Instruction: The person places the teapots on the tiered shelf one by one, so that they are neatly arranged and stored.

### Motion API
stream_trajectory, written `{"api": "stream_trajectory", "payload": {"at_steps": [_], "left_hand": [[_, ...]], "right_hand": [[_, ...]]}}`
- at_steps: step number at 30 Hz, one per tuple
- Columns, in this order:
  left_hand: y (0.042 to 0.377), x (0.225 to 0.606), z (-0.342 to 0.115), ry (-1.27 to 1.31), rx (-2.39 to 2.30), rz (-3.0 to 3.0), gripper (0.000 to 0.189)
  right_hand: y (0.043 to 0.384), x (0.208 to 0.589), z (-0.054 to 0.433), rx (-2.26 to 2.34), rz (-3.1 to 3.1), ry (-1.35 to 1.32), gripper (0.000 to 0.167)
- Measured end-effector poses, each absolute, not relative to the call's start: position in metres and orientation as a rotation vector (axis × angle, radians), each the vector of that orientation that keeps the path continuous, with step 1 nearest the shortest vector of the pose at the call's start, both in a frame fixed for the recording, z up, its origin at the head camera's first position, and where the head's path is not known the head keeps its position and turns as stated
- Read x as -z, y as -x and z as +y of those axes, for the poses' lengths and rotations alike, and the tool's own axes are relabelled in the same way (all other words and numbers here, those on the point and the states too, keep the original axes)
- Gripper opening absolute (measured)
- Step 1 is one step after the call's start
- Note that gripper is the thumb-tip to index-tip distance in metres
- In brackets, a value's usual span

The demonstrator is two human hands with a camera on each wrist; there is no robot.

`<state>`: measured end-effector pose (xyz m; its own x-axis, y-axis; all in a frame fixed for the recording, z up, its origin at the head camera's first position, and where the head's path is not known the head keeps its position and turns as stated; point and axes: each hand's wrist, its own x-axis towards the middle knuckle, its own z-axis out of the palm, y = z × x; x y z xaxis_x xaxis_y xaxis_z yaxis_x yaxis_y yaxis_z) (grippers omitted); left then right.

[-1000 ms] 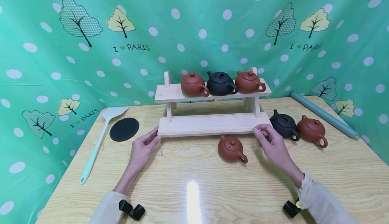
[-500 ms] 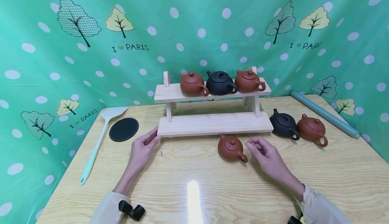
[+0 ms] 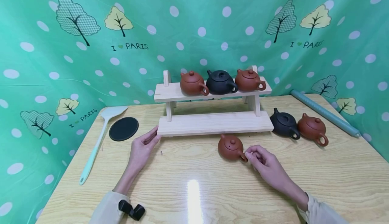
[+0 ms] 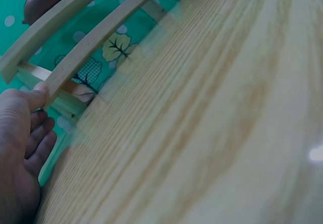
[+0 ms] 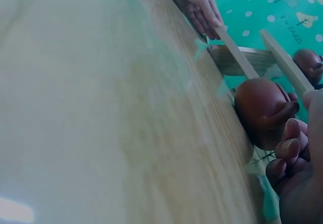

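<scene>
A two-tier wooden stand stands on the table. My left hand grips the left end of its lower board, thumb on the edge and fingers curled below, as the left wrist view shows. In front of the stand sits a small reddish-brown teapot, its handle pointing right. My right hand is beside that teapot, fingertips right at the handle. In the right wrist view the thumb and loosely bent fingers stand apart, close to the handle.
On the upper board sit a brown teapot, a black teapot and another brown teapot. Right of the stand are a black teapot and a brown teapot. A teal roll, black disc and spatula lie at the sides.
My right hand has left the right end of the lower board and moved left and nearer, to the front teapot's handle. My left hand has stayed on the stand.
</scene>
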<state>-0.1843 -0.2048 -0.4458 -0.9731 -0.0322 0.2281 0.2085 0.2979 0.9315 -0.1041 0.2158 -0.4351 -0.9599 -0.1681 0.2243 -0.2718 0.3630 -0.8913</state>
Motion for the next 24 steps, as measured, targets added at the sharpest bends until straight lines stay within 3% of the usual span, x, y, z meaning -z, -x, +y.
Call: {"api": "stream_trajectory", "payload": {"at_steps": [24], "left_hand": [[0.1837,0.4431,-0.205,0.157,1.794,-2.35,0.044]], "right_hand": [[0.0995,0.439,0.2084,-1.62,-2.528,-0.489,0.007]]}}
